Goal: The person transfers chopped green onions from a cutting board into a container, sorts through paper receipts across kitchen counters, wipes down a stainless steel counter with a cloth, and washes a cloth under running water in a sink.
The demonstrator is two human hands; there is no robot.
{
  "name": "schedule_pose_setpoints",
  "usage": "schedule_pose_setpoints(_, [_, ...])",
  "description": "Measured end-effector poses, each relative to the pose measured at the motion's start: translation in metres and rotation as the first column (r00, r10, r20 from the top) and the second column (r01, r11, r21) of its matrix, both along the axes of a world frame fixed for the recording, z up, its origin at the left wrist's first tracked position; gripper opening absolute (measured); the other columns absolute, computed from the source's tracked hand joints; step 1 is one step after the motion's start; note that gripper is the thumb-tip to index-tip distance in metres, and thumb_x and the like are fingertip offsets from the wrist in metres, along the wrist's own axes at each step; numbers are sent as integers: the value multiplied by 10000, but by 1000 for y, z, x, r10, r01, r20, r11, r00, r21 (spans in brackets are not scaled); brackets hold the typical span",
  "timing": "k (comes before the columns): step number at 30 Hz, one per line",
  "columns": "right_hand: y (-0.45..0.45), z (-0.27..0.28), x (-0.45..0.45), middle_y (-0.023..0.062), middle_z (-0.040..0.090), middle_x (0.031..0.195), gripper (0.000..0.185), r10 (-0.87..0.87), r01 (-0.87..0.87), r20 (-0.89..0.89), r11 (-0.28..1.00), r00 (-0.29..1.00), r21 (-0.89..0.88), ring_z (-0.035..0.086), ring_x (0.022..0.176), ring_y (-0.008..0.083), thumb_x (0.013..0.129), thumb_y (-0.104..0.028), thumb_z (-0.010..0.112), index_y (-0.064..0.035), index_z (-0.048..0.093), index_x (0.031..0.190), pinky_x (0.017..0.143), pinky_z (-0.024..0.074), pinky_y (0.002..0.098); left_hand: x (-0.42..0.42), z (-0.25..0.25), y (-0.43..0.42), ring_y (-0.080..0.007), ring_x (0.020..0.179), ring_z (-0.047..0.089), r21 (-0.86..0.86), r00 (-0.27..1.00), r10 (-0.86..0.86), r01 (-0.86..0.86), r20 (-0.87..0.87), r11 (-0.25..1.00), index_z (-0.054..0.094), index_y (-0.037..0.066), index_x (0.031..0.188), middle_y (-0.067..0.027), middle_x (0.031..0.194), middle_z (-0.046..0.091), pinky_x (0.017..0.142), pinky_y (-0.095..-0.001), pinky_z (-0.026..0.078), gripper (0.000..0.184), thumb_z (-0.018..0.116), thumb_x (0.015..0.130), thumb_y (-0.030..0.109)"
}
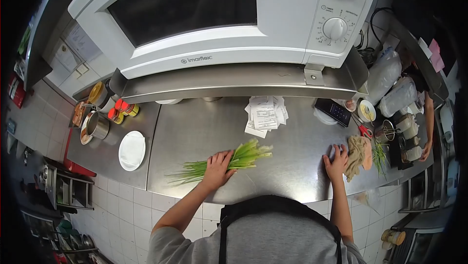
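Observation:
A bunch of green stalks (248, 154) with pale cut ends lies on the steel counter (287, 166), its thin leaves pointing left. My left hand (219, 169) is wrapped over the middle of the bunch. On the right, my right hand (336, 162) rests on the counter with its fingers apart and nothing in them. It is just left of a crumpled brown cloth (357, 154). Beyond that cloth are a pinkish cloth (366, 154) and some loose green leaves (379, 157).
White paper slips (264, 113) lie near the shelf (234, 81) under the microwave (195, 25). A white plate (132, 150), red-lidded jars (127, 108) and a metal pot (98, 125) stand left. Right are red scissors (364, 130), a phone (332, 111) and another person's arm (429, 122).

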State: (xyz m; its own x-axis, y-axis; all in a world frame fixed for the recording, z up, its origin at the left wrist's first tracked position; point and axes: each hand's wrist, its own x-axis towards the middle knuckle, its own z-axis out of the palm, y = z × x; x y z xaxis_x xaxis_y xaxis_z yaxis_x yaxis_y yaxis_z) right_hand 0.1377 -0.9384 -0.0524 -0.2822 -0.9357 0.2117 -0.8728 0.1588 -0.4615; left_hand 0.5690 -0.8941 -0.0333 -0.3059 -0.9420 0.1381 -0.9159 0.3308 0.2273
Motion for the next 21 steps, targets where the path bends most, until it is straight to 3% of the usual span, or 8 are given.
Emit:
schedule_pose_setpoints(1, [3, 0, -2, 149, 316, 1353, 564, 2, -2, 2, 1000, 1000, -2, 272, 1245, 371, 704, -236, 695, -119, 486, 1215, 1000, 209, 529, -2, 6, 6, -251, 1101, 412, -30, 1000, -22, 21, -15, 999, 385, 73, 1309, -81, 1201, 441, 915, -406, 321, 616, 608, 794, 327])
schedule_pose_setpoints(10, [17, 8, -20, 158, 349, 1323, 471, 19, -23, -48, 995, 999, -94, 343, 1197, 369, 731, -205, 673, -114, 521, 1168, 991, 271, 469, 93, 12, -5, -284, 1087, 411, 24, 999, -14, 13, 31, 1000, 409, 99, 1298, -97, 1207, 441, 930, -398, 299, 569, 603, 798, 288])
schedule_pose_setpoints(11, [15, 7, -24, 162, 355, 1315, 480, -50, 33, -112, 988, 992, -151, 340, 1200, 372, 729, -200, 678, -118, 520, 1175, 984, 280, 479, 94, 19, -6, -294, 1100, 402, 45, 999, -24, 22, 31, 999, 405, 95, 1301, -109, 1208, 435, 939, -399, 291, 575, 610, 793, 269])
schedule_pose_setpoints(14, [11, 10, -39, 159, 335, 1328, 516, -260, 261, -76, 965, 963, 9, 318, 1213, 370, 721, -200, 686, -128, 504, 1199, 976, 281, 504, 78, 36, -11, -298, 1115, 390, -24, 996, -72, 71, -47, 997, 403, 89, 1298, -119, 1235, 420, 955, -399, 273, 580, 615, 786, 258])
schedule_pose_setpoints(15, [13, 8, -42, 175, 443, 1230, 417, -265, 257, -185, 964, 946, -65, 432, 1124, 341, 709, -143, 671, -89, 567, 1110, 928, 359, 448, 69, 37, -18, -298, 1122, 391, -63, 994, -86, 82, -69, 995, 412, 94, 1290, -117, 1239, 420, 954, -401, 278, 579, 623, 778, 262])
schedule_pose_setpoints(18, [0, -11, -87, 180, 553, 1035, 275, -54, 54, -11, 998, 998, 27, 545, 967, 314, 690, -61, 629, -38, 624, 964, 831, 440, 369, 23, 39, -43, -302, 1124, 405, -154, 979, -132, 108, -154, 982, 450, 99, 1249, -117, 1230, 431, 941, -407, 300, 553, 643, 757, 262])
schedule_pose_setpoints(21, [2, 49, -57, 170, 583, 872, 190, -78, 92, 166, 992, 983, -83, 589, 847, 313, 669, -8, 588, -7, 641, 851, 743, 475, 328, -29, 41, -71, -304, 1071, 453, -200, 942, -181, 127, -282, 972, 518, 84, 1147, -110, 1157, 476, 904, -402, 349, 442, 650, 746, 216])
